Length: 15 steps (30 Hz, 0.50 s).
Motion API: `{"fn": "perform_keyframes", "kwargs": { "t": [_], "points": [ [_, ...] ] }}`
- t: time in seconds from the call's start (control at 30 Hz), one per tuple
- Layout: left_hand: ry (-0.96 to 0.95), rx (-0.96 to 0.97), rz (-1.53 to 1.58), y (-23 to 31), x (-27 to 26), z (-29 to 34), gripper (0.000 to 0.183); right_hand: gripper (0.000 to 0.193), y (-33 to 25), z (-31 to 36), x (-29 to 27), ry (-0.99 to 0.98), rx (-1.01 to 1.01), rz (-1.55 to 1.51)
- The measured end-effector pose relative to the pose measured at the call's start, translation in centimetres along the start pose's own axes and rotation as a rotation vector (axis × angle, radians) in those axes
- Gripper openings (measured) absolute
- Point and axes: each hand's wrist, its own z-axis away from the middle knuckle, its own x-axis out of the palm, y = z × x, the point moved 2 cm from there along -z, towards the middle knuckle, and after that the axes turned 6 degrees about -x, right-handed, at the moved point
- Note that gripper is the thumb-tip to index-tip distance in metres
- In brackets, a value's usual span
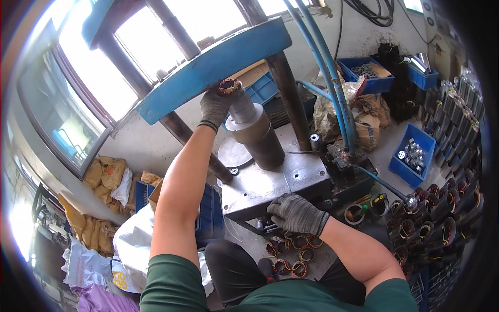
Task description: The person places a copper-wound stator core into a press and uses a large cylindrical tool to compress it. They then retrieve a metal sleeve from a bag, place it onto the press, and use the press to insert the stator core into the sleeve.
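Note:
My left hand (214,108), in a grey knit glove, is closed around a wound motor stator (229,87) with reddish windings at its top. It holds this ring at the upper end of a stepped metal cylinder (249,125), below the blue press plate (218,65). The cylinder stands slightly tilted in view on the metal press table (275,190). At the table's front edge is my right hand (298,214), also gloved, with its fingers curled together. Whatever those fingers may hold is hidden.
Several wound stators (299,269) lie on the floor between my legs. Rows of dark cylindrical housings (426,229) fill the right side. A lever with a round knob (410,202) juts out there. A blue bin (413,155) holds metal parts. Sacks (106,179) line the left wall.

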Motion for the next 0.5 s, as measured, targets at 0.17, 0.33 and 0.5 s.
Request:
{"fn": "perform_keyframes", "kwargs": {
  "t": [0.17,0.33,0.5],
  "points": [
    [-0.042,-0.04,0.188,-1.5,1.1,-1.0,0.076,0.027,0.0,0.1,0.0,-0.038,-0.003,-0.011],
    [-0.095,-0.133,0.389,-2.0,1.5,-0.5,0.086,0.026,-0.1,0.0,0.3,-0.047,-0.011,-0.032],
    [0.0,-0.082,0.445,-2.7,2.4,-0.2,0.087,0.029,-0.2,0.0,0.9,-0.112,-0.02,-0.006]
  ]
}}
